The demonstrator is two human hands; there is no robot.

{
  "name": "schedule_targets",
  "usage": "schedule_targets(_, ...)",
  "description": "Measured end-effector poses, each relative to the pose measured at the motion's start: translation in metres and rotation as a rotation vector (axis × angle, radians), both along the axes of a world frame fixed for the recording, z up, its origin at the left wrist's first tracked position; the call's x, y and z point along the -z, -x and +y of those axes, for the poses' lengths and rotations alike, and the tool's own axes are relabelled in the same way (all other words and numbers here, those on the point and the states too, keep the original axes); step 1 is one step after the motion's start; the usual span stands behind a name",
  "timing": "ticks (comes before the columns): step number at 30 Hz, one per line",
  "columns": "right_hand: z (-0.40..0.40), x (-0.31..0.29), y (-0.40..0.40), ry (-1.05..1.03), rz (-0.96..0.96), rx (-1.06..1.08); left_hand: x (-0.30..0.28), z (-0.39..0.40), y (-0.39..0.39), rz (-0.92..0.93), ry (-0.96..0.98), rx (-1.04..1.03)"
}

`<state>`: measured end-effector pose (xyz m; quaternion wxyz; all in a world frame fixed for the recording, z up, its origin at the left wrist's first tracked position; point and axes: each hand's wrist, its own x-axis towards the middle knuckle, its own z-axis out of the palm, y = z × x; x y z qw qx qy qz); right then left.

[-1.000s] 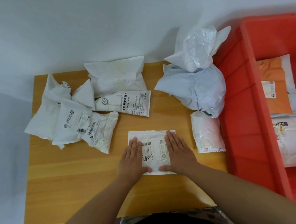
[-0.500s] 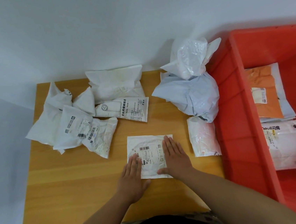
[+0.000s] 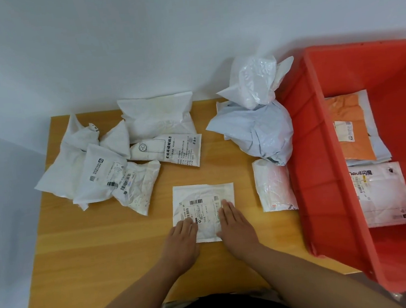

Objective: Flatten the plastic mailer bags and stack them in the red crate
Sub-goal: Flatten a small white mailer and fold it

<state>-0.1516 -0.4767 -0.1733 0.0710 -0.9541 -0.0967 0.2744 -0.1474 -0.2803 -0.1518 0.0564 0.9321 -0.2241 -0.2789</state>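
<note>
**Pressing one mailer flat on the wooden table**

Head view: a pale wall stands behind a wooden table [image 3: 82, 254], with the red crate [image 3: 323, 166] at the table's right edge. The mailer [image 3: 203, 201] being worked lies flat on the table near the person, well apart from the crate. The left hand [image 3: 183, 238] rests on its near left corner, fingers straight and together. The right hand [image 3: 234, 225] lies on its right half, fingers straight and close together, pressing down. Neither hand grips anything.

The mailer looks thin, light and limp, with a slick plastic skin and a paper label. It would probably sag if lifted by one corner and slide easily on the wood. Pinching one edge with thumb and fingers, or lifting two opposite edges, should keep it flat for the crate.

Crumpled bags [image 3: 103, 169] sit at the far left, and a puffed grey bag [image 3: 260, 132] stands against the crate. Flattened mailers [image 3: 381, 192] already lie inside the crate.

Compared with a second ago, both hands have drawn back toward the person. The left has slid from the mailer's middle to its near corner, and the right fingertips have come off the far edge.
</note>
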Motion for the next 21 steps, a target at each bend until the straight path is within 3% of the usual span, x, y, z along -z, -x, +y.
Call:
schedule_targets(8,0.018,-0.020,-0.003,-0.080,0.084,0.113,-0.004,-0.016,-0.017,0.143,0.089,-0.162)
schedule_targets(13,0.025,-0.020,-0.006,-0.101,0.161,0.192,0.000,-0.023,-0.020,0.327,0.154,-0.272)
schedule_targets(21,0.025,-0.021,-0.007,-0.179,0.279,0.144,0.001,-0.025,-0.022,0.407,0.206,-0.324)
